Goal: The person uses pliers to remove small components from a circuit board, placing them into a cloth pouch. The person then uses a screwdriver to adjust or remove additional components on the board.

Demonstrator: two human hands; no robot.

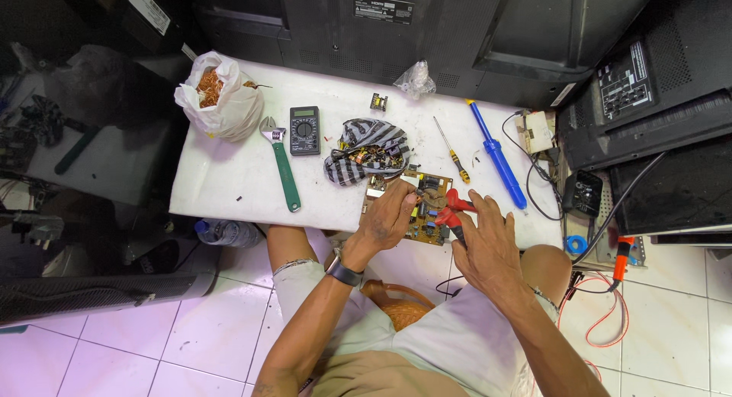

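White table [229,184] – left hand [389,214] on circuit board [427,206], right hand [488,241] w/ red pliers [456,206]

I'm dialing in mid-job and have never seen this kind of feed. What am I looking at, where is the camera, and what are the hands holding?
There is no machine here: a seated person works with bare hands, filmed from a camera on their head looking down. The left hand presses on a brown circuit board at the near edge of a white table. The right hand grips red-handled pliers at the board. Also on the table: a green-handled adjustable wrench, a multimeter, a striped cloth with parts, a screwdriver, a blue tool and a bag of copper wire.
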